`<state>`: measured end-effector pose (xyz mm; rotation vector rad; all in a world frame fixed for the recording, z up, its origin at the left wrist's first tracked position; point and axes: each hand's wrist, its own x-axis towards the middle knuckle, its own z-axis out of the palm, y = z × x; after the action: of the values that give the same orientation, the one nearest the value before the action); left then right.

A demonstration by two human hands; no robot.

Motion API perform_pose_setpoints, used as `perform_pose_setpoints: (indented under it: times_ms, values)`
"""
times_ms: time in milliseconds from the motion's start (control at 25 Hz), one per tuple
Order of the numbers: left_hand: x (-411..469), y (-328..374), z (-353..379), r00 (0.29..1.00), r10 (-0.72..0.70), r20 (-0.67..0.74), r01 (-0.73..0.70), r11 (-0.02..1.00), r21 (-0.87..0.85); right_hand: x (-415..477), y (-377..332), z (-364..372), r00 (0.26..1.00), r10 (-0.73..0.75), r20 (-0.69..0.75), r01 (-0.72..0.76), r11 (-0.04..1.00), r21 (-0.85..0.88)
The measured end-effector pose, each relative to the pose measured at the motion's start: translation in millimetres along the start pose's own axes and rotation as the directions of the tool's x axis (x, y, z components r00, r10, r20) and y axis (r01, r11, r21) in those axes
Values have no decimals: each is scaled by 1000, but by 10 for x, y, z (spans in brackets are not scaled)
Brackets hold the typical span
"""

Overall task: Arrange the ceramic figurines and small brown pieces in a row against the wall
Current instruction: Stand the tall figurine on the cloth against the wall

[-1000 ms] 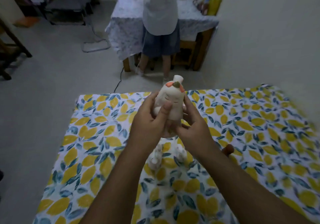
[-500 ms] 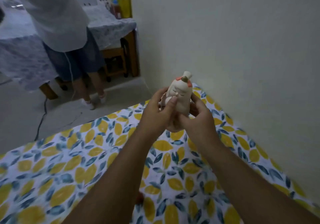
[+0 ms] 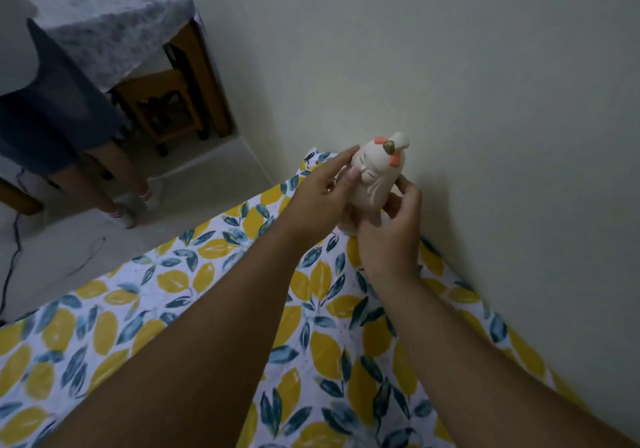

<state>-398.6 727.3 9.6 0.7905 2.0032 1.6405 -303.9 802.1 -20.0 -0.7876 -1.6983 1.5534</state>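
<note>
Ceramic figurine (image 3: pixel 375 177), clasped by left hand (image 3: pixel 320 201) and right hand (image 3: pixel 389 236), has moved close beside the wall (image 3: pixel 450 83), nearly ready for placing

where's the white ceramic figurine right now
In the head view, the figurine is held between the left hand and right hand, above the lemon-print cloth's far corner beside the wall.

The cream ceramic figurine (image 3: pixel 375 179) has orange patches and a small gold knob on its head. It tilts slightly right, close to the wall at the far right; its base is hidden, possibly raised.
</note>
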Motion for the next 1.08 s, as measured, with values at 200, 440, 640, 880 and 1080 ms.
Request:
perform_pose_setpoints:
  times_ms: [200,440,640,880,1080]
  values:
    - [54,-173,-50,999,28,-20,-27,999,23,44,167,113,1000,-10,-16,10,999,-39]
    - [125,-177,6,998,62,-5,-61,997,49,54,190,115,999,-14,-41,10,993,-116]
    - [115,-85,6,997,67,35,-71,984,161,29,89,102,1000,2,2,-2,981,-194]
    - [-385,63,-142,993,-36,-113,85,881,466,-253,-116,-123,990,16,140,74,786,-614]
    - [-1679,133,-650,963,-44,-266,192,807,559,-1185,-368,-10,932,55,358,231,671,-705]
